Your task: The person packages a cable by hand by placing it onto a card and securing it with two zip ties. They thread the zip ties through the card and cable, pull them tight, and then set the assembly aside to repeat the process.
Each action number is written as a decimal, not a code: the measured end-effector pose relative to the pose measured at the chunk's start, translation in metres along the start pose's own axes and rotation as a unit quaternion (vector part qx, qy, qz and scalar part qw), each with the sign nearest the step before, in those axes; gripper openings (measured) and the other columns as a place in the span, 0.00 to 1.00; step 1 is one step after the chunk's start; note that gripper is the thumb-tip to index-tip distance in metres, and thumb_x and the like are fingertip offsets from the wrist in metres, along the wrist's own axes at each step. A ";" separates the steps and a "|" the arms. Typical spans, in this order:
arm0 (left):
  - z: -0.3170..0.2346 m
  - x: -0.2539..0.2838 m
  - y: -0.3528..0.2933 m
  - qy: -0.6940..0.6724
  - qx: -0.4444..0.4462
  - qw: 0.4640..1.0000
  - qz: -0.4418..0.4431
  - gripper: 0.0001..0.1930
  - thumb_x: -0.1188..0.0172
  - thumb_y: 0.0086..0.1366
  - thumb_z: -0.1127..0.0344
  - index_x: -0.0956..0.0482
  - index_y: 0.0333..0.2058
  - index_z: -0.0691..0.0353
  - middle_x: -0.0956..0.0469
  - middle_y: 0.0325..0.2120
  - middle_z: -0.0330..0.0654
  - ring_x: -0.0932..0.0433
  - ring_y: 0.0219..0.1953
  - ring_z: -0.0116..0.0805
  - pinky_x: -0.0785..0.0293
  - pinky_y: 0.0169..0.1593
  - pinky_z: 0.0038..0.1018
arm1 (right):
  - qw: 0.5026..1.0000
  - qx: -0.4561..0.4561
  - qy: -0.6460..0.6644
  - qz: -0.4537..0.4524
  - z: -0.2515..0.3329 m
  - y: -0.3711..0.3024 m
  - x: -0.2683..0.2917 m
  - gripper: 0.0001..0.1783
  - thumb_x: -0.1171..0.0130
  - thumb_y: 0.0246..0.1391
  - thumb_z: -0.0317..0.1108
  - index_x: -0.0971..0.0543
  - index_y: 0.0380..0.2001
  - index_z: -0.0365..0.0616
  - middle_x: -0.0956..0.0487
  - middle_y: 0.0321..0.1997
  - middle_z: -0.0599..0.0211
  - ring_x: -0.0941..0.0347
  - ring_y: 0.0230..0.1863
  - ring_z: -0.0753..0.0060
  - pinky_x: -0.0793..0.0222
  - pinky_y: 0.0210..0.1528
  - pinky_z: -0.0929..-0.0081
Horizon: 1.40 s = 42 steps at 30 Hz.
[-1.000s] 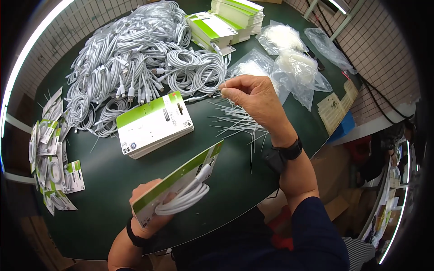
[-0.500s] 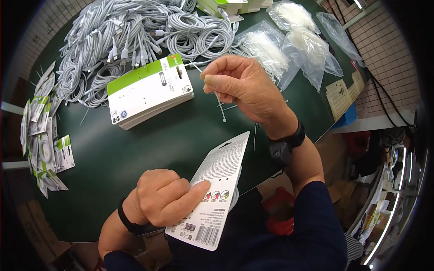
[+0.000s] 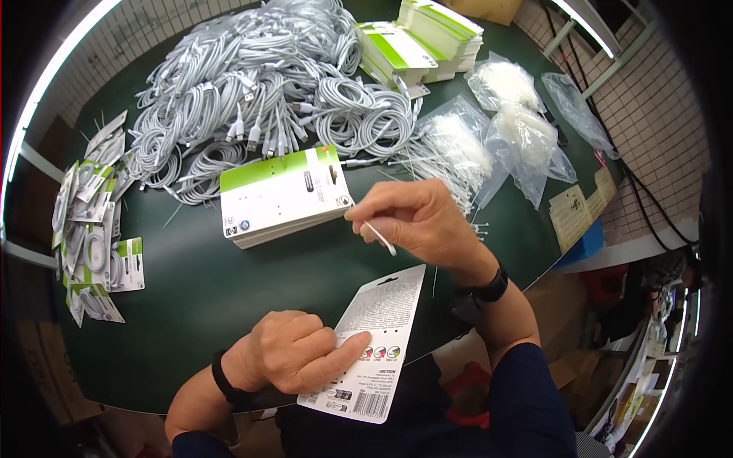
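My left hand [image 3: 294, 355] grips a white blister-style backing card [image 3: 385, 309] near the table's front edge, thumb laid across its printed back. The card's hang hole is at the far end, and its front side is hidden. Above and beyond that end, my right hand [image 3: 427, 221] pinches a thin white cable tie [image 3: 380, 238] between thumb and fingertips, its end sticking out toward the card without touching it. Just left of the right hand lies a stack of green-and-white cards [image 3: 279, 195].
Coiled grey-white cables [image 3: 252, 76] heap across the back. More card stacks [image 3: 397, 53] stand behind. Loose cable ties [image 3: 450, 149] and plastic bags of ties [image 3: 527, 141] lie at right. Carded cables [image 3: 95, 244] pile up on the left edge of the green table [image 3: 183, 305].
The view has tilted, so the scene sits lower. My right hand has come closer to the card, and the cable tie has turned toward it. The left hand keeps its grip.
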<state>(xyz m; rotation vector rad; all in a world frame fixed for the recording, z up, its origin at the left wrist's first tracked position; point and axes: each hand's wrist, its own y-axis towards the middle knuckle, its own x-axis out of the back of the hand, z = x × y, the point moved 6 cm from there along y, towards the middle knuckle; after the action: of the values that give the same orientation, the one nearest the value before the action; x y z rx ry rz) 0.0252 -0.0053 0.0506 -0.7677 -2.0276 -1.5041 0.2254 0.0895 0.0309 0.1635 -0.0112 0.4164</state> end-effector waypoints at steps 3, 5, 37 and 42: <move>0.000 -0.003 -0.006 0.008 0.000 1.000 -0.012 0.21 0.31 0.51 0.69 0.13 0.46 0.66 0.39 0.18 0.29 0.36 0.18 0.22 0.40 0.18 0.23 | 1.000 0.006 -0.028 -0.001 0.006 -0.005 -0.005 0.06 0.36 0.64 0.22 0.14 0.43 0.32 0.14 0.40 0.60 0.18 0.34 0.80 0.25 0.34 0.85; 0.002 -0.003 -0.005 0.017 -0.005 1.000 -0.012 0.20 0.31 0.51 0.69 0.13 0.46 0.66 0.39 0.18 0.29 0.36 0.18 0.22 0.40 0.18 0.22 | 1.000 -0.003 0.006 -0.027 0.004 -0.007 -0.005 0.05 0.37 0.66 0.23 0.15 0.43 0.33 0.14 0.37 0.63 0.19 0.32 0.82 0.27 0.30 0.87; -0.007 -0.012 -0.002 0.020 -0.045 0.998 -0.029 0.20 0.33 0.50 0.65 0.13 0.42 0.66 0.40 0.18 0.27 0.37 0.19 0.21 0.44 0.18 0.21 | 0.979 0.081 -0.116 0.144 0.048 -0.025 -0.052 0.11 0.23 0.40 0.17 0.13 0.31 0.34 0.13 0.30 0.53 0.15 0.31 0.65 0.21 0.30 0.76; -0.007 -0.011 -0.002 0.020 -0.043 0.998 -0.039 0.19 0.33 0.50 0.65 0.12 0.42 0.66 0.40 0.18 0.27 0.37 0.19 0.20 0.45 0.18 0.20 | 0.980 0.073 -0.119 0.143 0.046 -0.023 -0.053 0.11 0.23 0.39 0.17 0.13 0.30 0.35 0.13 0.30 0.54 0.14 0.31 0.64 0.21 0.30 0.76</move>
<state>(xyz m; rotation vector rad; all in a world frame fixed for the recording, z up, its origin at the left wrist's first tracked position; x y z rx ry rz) 0.0325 -0.0137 0.0435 -0.6930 -1.9965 -1.6459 0.1877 0.0400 0.0708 0.3580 -0.2421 0.6829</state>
